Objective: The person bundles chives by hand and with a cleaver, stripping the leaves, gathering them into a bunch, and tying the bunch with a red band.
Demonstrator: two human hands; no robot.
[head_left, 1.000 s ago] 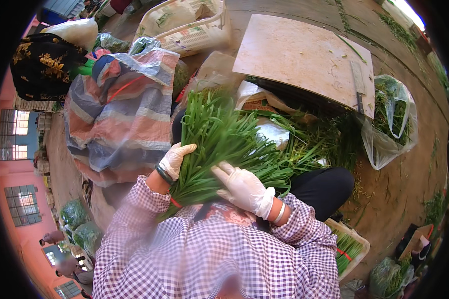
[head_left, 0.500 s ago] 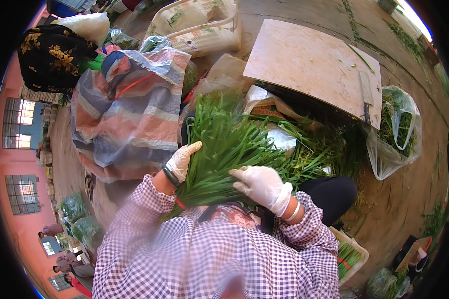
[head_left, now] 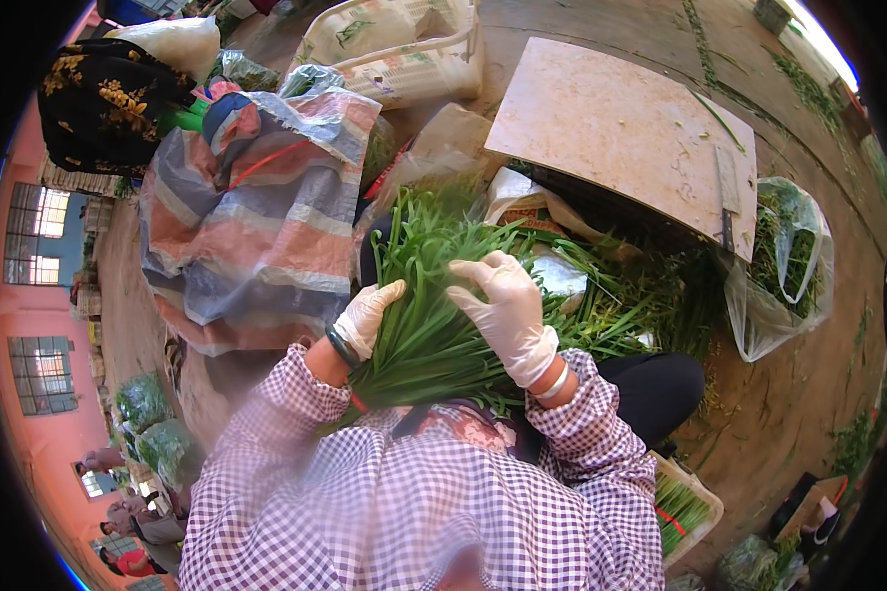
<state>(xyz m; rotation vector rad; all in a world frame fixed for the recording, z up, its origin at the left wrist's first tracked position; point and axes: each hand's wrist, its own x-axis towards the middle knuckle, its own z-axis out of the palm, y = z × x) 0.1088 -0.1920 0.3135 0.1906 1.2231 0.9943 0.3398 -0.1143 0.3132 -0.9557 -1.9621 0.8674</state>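
A large bunch of long green chives (head_left: 416, 330) lies across my lap, tied near its lower end with a red band (head_left: 358, 402). My left hand (head_left: 367, 317), in a whitish glove, is closed around the left side of the bunch, thumb up along the leaves. My right hand (head_left: 514, 320), gloved too, hovers over the leaves' right side with bent fingers and a gap between thumb and forefinger. I see nothing held in it. More loose green leaves (head_left: 626, 320) are heaped beside my right knee.
A pale board (head_left: 621, 128) with a knife (head_left: 727, 197) on it stands ahead right, next to a clear bag of greens (head_left: 786, 266). A striped tarp (head_left: 266, 222) covers something at left. Behind it sits a cream crate (head_left: 404, 74). A basket of banded bunches (head_left: 682, 507) stands at lower right.
My right hand has lifted up and slightly left from the bunch's lower right side, its thumb and forefinger parting. My left hand keeps its hold on the chives.
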